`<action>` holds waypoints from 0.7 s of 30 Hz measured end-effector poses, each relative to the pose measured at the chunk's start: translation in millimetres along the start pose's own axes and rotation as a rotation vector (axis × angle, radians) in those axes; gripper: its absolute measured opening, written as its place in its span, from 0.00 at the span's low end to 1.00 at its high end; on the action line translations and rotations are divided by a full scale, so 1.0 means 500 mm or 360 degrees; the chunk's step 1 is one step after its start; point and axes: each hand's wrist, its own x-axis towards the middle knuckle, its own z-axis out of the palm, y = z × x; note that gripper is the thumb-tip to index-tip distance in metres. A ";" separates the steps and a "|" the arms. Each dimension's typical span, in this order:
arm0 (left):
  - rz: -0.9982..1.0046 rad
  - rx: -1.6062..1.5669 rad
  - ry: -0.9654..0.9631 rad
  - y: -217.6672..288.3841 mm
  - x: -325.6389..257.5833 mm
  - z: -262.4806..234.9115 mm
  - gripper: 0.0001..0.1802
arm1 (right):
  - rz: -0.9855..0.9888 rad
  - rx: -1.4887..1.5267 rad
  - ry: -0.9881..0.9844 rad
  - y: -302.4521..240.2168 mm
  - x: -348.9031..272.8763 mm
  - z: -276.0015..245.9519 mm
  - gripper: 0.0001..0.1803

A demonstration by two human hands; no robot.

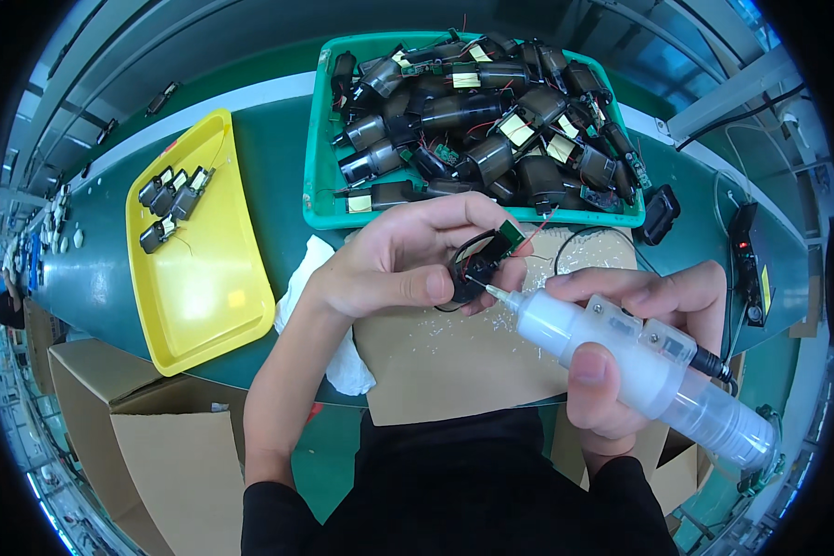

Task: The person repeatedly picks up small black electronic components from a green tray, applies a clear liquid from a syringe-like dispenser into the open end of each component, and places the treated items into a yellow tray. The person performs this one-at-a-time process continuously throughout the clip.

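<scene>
My left hand [408, 255] is closed around a small black round-ended housing [470, 271], with a green circuit board [507, 236] and thin red wires at its top. In my right hand [635, 334] is a white and clear glue dispenser [612, 357], shaped like a thick syringe with a cable at its side. Its narrow tip points left and meets, or nearly meets, the open face of the housing. I cannot tell whether it touches. Both hands are above a brown cardboard sheet [426, 371] dotted with small white specks.
Behind my hands stands a green bin [320, 185] heaped with dark housings, wires and boards. To the left, a yellow tray [208, 315] carries several small black parts. A white cloth [347, 366] lies by the cardboard. A black power strip [746, 259] is at right; an open carton [167, 445] stands lower left.
</scene>
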 end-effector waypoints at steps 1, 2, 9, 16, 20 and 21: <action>0.0020 0.0008 0.0017 -0.003 0.000 0.003 0.40 | -0.0001 0.0006 0.0003 0.001 0.000 0.000 0.30; 0.0040 0.0017 0.0033 -0.004 0.001 0.004 0.40 | -0.0001 0.0011 0.0005 0.002 0.001 -0.001 0.30; 0.0028 0.0098 0.0056 -0.003 -0.001 0.000 0.41 | -0.0008 0.0030 0.0027 0.006 0.000 0.004 0.29; 0.0037 0.0120 0.0003 -0.013 -0.005 -0.009 0.41 | 0.0025 0.0046 -0.0008 0.008 -0.001 0.002 0.29; 0.0050 0.0096 -0.0014 -0.012 -0.002 -0.007 0.41 | 0.0046 0.0086 0.0019 0.007 -0.001 0.004 0.29; 0.0046 0.0096 -0.0011 -0.011 -0.002 -0.007 0.41 | 0.0050 0.0087 0.0018 0.007 0.000 0.004 0.29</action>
